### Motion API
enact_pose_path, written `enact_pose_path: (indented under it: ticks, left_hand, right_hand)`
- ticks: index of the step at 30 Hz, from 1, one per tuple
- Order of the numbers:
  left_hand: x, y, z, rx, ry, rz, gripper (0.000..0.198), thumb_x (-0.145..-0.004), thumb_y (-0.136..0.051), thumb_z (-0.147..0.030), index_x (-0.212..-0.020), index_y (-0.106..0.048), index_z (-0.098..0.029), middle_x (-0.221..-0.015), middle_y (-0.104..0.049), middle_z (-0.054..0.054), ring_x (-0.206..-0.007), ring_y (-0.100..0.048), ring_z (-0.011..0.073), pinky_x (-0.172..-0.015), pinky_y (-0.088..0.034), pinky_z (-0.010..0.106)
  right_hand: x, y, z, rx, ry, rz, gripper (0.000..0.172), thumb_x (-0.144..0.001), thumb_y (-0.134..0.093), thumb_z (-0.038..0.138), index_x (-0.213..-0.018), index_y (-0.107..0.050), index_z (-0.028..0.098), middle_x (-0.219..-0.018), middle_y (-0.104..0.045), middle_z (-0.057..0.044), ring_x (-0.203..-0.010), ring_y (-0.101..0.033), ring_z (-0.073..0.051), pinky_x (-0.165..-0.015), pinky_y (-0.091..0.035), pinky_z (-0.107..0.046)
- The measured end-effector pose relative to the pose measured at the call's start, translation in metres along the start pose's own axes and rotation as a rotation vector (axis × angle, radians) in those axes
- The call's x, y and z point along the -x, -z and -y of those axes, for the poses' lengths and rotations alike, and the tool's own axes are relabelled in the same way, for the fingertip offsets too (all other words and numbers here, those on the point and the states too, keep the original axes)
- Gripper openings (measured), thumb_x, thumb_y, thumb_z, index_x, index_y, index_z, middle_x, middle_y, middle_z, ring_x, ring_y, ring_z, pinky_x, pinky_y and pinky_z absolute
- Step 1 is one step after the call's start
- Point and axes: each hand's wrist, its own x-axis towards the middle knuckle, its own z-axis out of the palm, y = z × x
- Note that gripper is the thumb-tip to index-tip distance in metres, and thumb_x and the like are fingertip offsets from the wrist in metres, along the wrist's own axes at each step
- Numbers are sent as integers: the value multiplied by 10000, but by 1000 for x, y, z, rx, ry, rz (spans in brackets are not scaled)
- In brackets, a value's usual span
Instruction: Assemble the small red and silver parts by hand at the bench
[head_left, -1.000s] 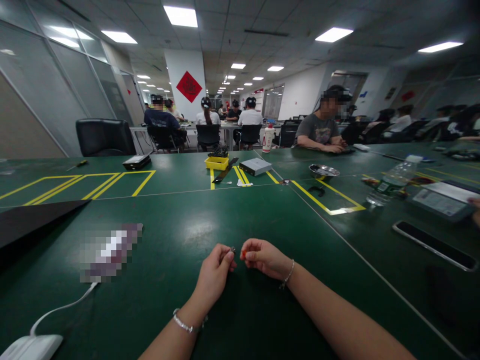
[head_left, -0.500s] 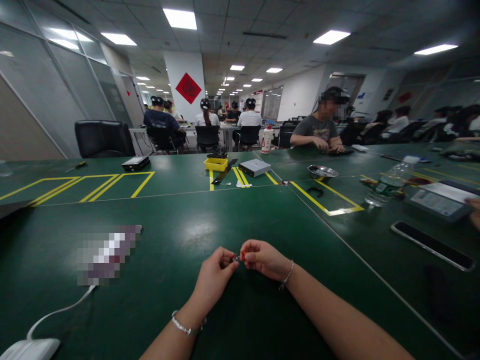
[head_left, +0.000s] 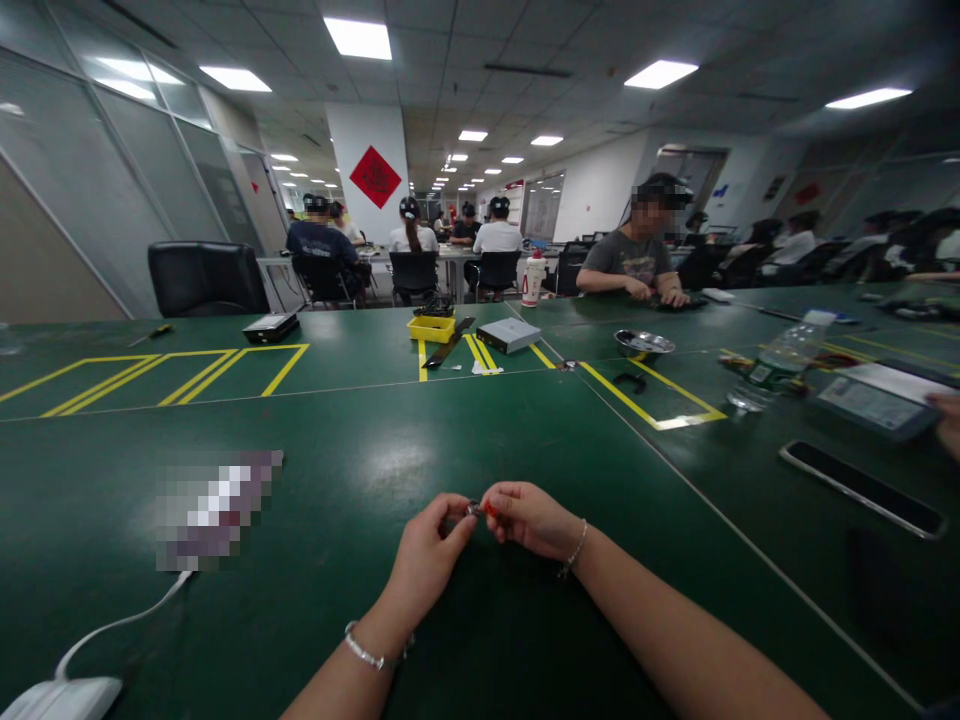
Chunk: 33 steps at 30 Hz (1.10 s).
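Above the green table [head_left: 360, 590], my left hand [head_left: 429, 548] pinches a small silvery piece [head_left: 472, 508] between thumb and fingertips. Close beside it, my right hand [head_left: 534, 520] is closed on a small orange-red piece [head_left: 490, 508]. The two pieces meet or nearly meet between my fingertips; both are too small and too covered by fingers to name their kind. A bracelet shows on each wrist.
A phone-like device [head_left: 259, 480] with a white cable lies left, partly pixelated. To the right are a dark phone [head_left: 862, 488], a water bottle [head_left: 780, 365] and a grey box [head_left: 877, 400]. Farther off sit a metal bowl [head_left: 645, 343] and a yellow tray [head_left: 431, 329]. A person sits across.
More of the silvery piece shows between my fingertips, and the fingers have shifted slightly. Both hands stay in nearly the same place. A dark shape at the left edge is gone.
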Motion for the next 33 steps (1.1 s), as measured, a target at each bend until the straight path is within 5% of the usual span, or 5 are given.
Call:
enact_pose_path:
  ticks: [15, 23, 33]
  left_hand:
    - [-2, 2, 1, -68, 27, -101, 118, -675, -519, -248, -772, -547, -188, -703, -571, -11, -664, -536, 140, -615, -403, 255]
    - [-2, 1, 2, -62, 22, -89, 127, -665, -530, -224, -785, -548, -188, -698, -570, -15, -637, -524, 131, -599, -399, 246]
    - [-1, 2, 0, -50, -12, -56, 205, -788, -384, -303, -767, -552, -187, -703, -578, -5, -661, -523, 133, -631, -394, 245]
  right_hand:
    - [2, 5, -2, 55, 4, 185, 218, -602, -671, 180, -780, -561, 118, -671, -604, -19, -587, -545, -86, -571, -395, -229]
    - [0, 2, -2, 15, 30, 26, 185, -686, -596, 295, -712, -572, 113, -535, -546, 10, -477, -490, -62, -490, -360, -207]
    - [-1, 2, -2, -32, 17, 7, 217, -606, -667, 191, -787, -559, 136, -690, -614, -11, -559, -539, -71, -582, -403, -230]
